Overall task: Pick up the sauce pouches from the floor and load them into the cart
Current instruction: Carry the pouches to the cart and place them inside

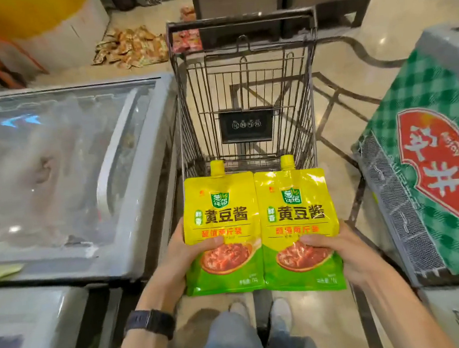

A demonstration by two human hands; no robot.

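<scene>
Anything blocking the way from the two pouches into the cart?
Nothing visible does. The left hand holds the left pouch and the right hand the right pouch just before the cart, whose basket is open-topped.

Two upright yellow-green sauce pouches (258,225), side by side

Bright, even indoor light fell; glare spotted the freezer lid (50,165) left of the cart (239,21), and the frame's edges bowed and blurred.
</scene>
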